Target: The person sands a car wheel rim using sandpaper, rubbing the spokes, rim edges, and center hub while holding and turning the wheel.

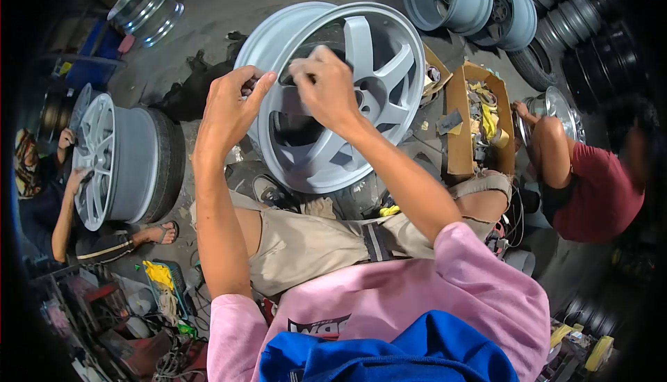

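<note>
A grey multi-spoke alloy wheel stands tilted in front of my knees, its face toward me. My left hand is raised over the wheel's left edge, thumb and fingers curled together. Whatever may be between them is too small to make out. Over the upper left part of the wheel face is my right hand, its fingers bent in a pinch and slightly blurred. What it holds, if anything, cannot be made out. Behind this wheel, a second grey rim shows at the left.
A cardboard box with tape rolls stands right of the wheel. More rims lie at the back right. At left, a person's hand touches another wheel; a person in a red shirt crouches at right. Tools and cables clutter the lower left.
</note>
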A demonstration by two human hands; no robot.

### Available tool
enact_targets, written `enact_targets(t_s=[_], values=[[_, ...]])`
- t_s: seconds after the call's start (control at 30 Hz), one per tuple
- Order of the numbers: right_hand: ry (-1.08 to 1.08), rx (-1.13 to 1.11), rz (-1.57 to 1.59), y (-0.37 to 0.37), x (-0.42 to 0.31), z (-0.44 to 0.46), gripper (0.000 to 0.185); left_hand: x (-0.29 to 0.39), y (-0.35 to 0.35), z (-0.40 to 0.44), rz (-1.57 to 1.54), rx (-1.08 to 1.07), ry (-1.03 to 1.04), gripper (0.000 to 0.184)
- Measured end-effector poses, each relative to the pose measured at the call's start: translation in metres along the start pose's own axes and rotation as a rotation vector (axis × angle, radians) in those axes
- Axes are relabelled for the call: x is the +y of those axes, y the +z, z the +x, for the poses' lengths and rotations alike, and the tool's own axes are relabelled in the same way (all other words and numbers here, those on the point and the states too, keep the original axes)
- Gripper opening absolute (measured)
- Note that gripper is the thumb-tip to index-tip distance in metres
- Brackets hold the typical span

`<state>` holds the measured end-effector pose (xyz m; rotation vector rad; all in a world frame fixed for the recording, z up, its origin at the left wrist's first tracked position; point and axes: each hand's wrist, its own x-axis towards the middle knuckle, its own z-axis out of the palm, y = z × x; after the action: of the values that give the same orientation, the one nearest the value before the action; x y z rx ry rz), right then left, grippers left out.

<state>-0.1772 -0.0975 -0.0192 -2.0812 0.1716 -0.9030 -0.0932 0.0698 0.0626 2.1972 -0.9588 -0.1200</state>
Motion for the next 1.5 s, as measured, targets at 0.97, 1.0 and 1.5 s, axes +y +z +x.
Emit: enact_targets(t_s=[0.97,1.0,1.5], values=[[-0.208,-0.167,-0.004,-0.017,0.027,-0.009,0.011,0.018,0.017,-0.003,-0.192,0.236,0.171,0.022],[-0.178,-0.189,-0.091,-0.032,0.037,-0.016,0.010,0.021,0.017,-0.004,-0.223,0.246,0.172,0.021],[-0.195,0.087,-0.306,-0.046,0.042,-0.074,0.025,0.025,0.014,-0.013,-0.164,0.189,0.252,0.022]])
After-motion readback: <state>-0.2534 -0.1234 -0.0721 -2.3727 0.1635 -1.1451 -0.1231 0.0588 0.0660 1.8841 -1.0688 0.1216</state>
